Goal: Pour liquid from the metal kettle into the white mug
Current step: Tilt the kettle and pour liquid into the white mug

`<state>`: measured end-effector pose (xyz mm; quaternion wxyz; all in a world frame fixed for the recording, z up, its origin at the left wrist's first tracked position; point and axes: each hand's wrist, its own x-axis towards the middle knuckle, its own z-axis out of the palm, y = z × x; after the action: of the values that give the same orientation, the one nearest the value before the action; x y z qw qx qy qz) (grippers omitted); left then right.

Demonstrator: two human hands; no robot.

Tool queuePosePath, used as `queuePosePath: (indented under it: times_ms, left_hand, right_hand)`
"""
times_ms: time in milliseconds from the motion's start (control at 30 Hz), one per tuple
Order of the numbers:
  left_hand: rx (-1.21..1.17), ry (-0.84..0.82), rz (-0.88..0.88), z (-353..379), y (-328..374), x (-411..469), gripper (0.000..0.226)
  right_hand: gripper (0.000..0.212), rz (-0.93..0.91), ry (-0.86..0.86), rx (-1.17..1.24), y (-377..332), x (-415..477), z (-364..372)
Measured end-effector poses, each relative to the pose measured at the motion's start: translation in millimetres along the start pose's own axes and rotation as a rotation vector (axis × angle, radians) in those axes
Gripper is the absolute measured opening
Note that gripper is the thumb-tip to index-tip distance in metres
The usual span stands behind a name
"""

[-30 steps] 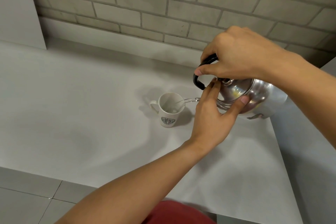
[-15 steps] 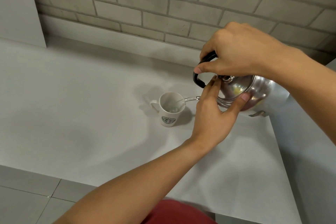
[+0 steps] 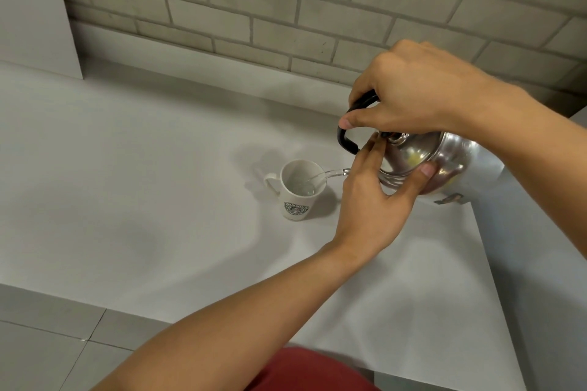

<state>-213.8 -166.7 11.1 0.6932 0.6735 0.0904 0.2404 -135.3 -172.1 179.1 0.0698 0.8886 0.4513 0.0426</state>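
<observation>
The right hand [image 3: 409, 98] gripped the black handle [image 3: 347, 140] of the tilted metal kettle [image 3: 444, 165], while the left hand [image 3: 371, 200] pressed spread fingers against its lid [image 3: 403, 155]. A clear stream [image 3: 320, 175] was falling into the white mug [image 3: 300, 187], left of the kettle on the counter [image 3: 158, 184]. The mug looked only partly filled, so pouring seemed underway.

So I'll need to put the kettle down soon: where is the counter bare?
Bare: the wide stretch left of the white mug, from the brick wall to the counter front edge. Crowded: right of the mug, where both hands hold the metal kettle.

kettle [image 3: 425, 162] spout hidden behind left hand [image 3: 371, 200], mug [image 3: 298, 190] logo too small to read — right forearm cut off at edge
</observation>
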Motion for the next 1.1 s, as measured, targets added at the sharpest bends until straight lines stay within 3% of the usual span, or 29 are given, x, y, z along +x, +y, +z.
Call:
queuePosePath:
  times_ms: [533,733,967,1100]
  left_hand:
    - [0.004,0.008,-0.012,-5,1,0,0.065]
    - [0.115,-0.045,0.045,-11,5,-3,0.059]
    - [0.363,-0.135,0.091,-21,1,-6,0.065]
    - [0.497,-0.206,0.128,-26,-6,-6,0.074]
  right_hand:
    - [0.041,-0.034,0.024,-0.019,-2,4,2]
    - [0.042,-0.031,0.072,0.049,11,-5,10]
    - [0.048,0.002,0.219,0.231,31,-34,31]
    - [0.037,0.083,0.372,0.385,40,-55,52]
